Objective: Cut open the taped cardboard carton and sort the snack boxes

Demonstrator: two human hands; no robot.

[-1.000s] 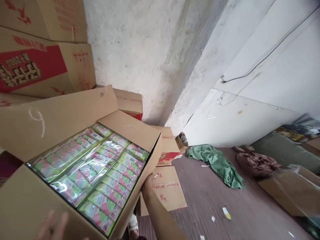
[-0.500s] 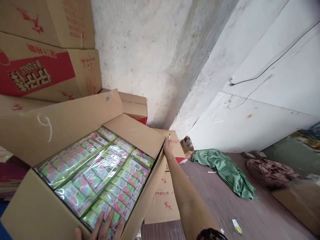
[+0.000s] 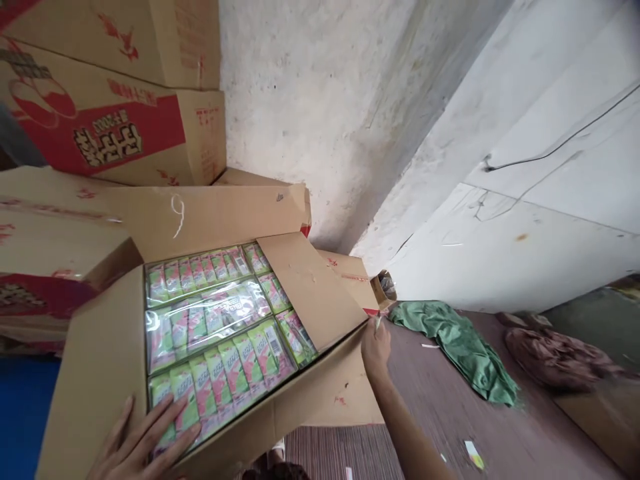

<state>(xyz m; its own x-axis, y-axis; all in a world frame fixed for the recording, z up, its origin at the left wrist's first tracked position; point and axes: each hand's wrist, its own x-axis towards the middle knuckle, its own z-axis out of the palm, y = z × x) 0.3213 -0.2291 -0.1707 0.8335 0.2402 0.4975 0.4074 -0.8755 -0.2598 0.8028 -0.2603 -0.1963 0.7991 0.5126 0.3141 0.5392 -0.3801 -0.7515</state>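
An open cardboard box (image 3: pixel 95 367) is tilted in front of me. Inside, green-and-pink snack packets (image 3: pixel 233 363) lie in rows under clear plastic wrap. My left hand (image 3: pixel 145 440) rests with fingers stretched and apart over packets at the near left corner. At the box's right corner, my right hand (image 3: pixel 376 347) is closed on the cardboard edge by the right flap (image 3: pixel 310 287). A small pale bit shows at its fingertips, too small to name. The far flap (image 3: pixel 215 213), marked with a white chalk-like 9, stands up.
Printed cartons (image 3: pixel 120 133) are stacked at the left against a stained wall (image 3: pixel 300 100). Another carton (image 3: pixel 340 400) stands beneath the box on the right. Green cloth (image 3: pixel 455 347) and a brownish bundle (image 3: pixel 555 357) lie on the floor, with paper scraps (image 3: pixel 473 455) nearby.
The box has turned and shifted right in view, its rows now more level. My left hand has moved left to the near left corner; my right hand moves right and down with its corner.
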